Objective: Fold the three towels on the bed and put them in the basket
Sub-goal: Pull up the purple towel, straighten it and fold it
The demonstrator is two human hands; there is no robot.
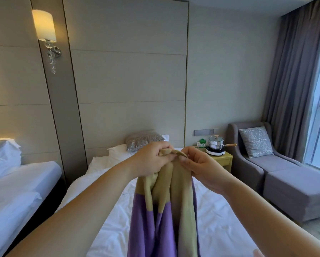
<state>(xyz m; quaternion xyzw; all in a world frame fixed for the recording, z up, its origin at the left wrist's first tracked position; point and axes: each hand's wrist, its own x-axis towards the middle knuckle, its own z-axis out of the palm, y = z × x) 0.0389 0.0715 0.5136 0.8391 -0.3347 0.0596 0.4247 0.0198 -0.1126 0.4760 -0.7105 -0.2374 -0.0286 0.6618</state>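
a tan and purple towel (166, 210) is held up in the middle of the frame, above the white bed (220, 219), and is gripped at its tan top edge by both hands. the left hand (153, 160), just left of centre, is curled tightly round a bunched corner of the cloth. the right hand (201, 169), just right of centre, is closed more lightly, and the edge is pinched between its thumb and fingertips. the two hands are set close together. the towel is seen hanging in loose folds down to the bottom edge of the frame, tan above and purple below. a grey patterned pillow (144, 140) is laid at the head of the bed, behind the hands. a lidded steel pot (215, 142) is set on a yellow nightstand (224, 161) right of centre, and a lit wall lamp (45, 25) is mounted at the upper left.
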